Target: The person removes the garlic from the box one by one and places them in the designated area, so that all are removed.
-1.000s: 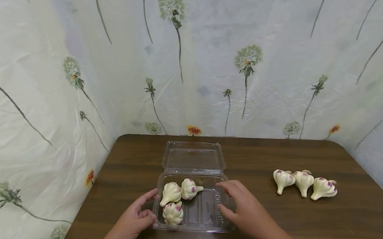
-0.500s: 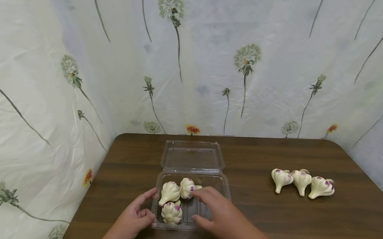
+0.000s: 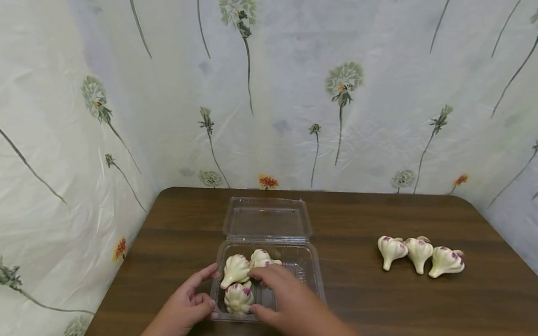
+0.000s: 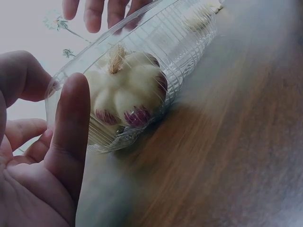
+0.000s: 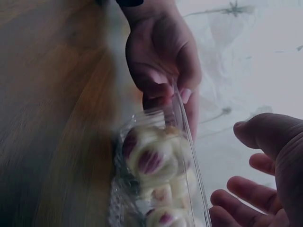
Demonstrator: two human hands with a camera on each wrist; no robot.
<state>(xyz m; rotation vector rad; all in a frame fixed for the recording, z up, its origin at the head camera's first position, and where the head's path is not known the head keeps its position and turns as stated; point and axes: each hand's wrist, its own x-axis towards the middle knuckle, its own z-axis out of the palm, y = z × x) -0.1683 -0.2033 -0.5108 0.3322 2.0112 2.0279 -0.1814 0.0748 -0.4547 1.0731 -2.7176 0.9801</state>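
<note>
A clear plastic clamshell container (image 3: 316,267) stands on the table with its lid (image 3: 265,218) folded back. Inside, on its left side, sit three cream garlic bulbs with purple streaks: one at the left (image 3: 236,269), one at the back (image 3: 261,258) and one at the front (image 3: 238,298). My left hand (image 3: 182,307) pinches the container's left rim between thumb and fingers, as the right wrist view also shows. Over the container's middle hovers my right hand (image 3: 291,303), fingers spread beside the bulbs and nothing held. In the right wrist view its fingers (image 5: 246,189) are apart from the rim.
Three more garlic bulbs lie in a row on the table's right: a left one (image 3: 392,250), a middle one (image 3: 419,255) and a right one (image 3: 445,261). A flower-printed sheet (image 3: 281,82) hangs behind the brown wooden table (image 3: 349,219).
My right hand has moved left from the container's right side to over its middle, beside the bulbs. My left hand keeps its place at the left rim.
</note>
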